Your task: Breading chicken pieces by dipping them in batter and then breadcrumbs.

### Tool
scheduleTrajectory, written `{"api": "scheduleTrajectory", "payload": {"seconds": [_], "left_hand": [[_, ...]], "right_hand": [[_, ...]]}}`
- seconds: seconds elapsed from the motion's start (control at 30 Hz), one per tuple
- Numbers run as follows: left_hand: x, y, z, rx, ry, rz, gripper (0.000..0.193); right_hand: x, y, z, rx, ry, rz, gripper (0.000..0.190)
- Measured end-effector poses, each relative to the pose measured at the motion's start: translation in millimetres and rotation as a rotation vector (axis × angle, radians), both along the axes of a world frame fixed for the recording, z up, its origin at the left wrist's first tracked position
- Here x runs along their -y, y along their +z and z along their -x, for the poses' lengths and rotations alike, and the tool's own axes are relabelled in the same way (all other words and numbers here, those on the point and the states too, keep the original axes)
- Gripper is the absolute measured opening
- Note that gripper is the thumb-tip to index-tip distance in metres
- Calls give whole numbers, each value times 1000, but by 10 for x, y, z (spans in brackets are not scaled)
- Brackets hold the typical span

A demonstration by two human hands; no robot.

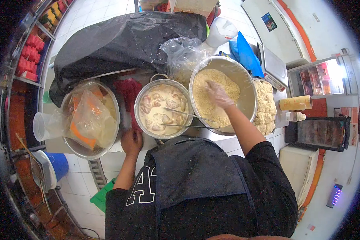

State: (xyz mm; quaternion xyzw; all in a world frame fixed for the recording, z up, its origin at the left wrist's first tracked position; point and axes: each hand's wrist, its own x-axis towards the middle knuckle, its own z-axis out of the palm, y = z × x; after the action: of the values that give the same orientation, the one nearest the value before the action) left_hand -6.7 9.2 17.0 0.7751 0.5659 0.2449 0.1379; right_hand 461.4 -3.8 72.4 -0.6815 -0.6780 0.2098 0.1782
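My right hand (218,93), in a clear plastic glove, reaches into a large metal bowl (246,87) and touches the pale breading crumbs (208,79); whether its fingers hold anything is unclear. My left hand (132,141) is bare and rests at the table's edge by the lower end of a red cloth (129,90); its fingers look curled, their contents hidden. Between the hands stands a metal pot (137,120) of raw meat pieces (173,103) in milky liquid. Metal tongs (183,111) lie across that pot, their joined end over the bowl's rim. Breaded pieces (264,106) are stacked right of the bowl.
Left stands a metal basin (117,120) with plastic bags (93,117), beside a clear plastic container (40,126). Black plastic sheeting (117,42) covers things behind. A clear bag (183,54), white jug (222,31) and scale (273,67) stand farther back. Bottles (294,116) lie at right.
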Motion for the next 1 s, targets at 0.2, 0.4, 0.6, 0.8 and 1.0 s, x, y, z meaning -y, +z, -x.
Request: {"api": "scheduleTrajectory", "payload": {"seconds": [0.2, 0.4, 0.6, 0.8, 1.0], "left_hand": [[24, -44, 56, -15, 28, 99, 20], [-13, 97, -17, 36, 7, 90, 21], [32, -166, 130, 31, 10, 56, 21], [15, 26, 30, 0, 26, 126, 20], [-2, -43, 26, 52, 19, 99, 19]], "right_hand": [[145, 289, -22, -750, -617, 708, 73], [195, 232, -136, -1, -190, 812, 67], [-24, 952, 103, 110, -467, 485, 57], [163, 988, 14, 51, -221, 257, 61], [395, 339, 197, 149, -321, 865, 78]]}}
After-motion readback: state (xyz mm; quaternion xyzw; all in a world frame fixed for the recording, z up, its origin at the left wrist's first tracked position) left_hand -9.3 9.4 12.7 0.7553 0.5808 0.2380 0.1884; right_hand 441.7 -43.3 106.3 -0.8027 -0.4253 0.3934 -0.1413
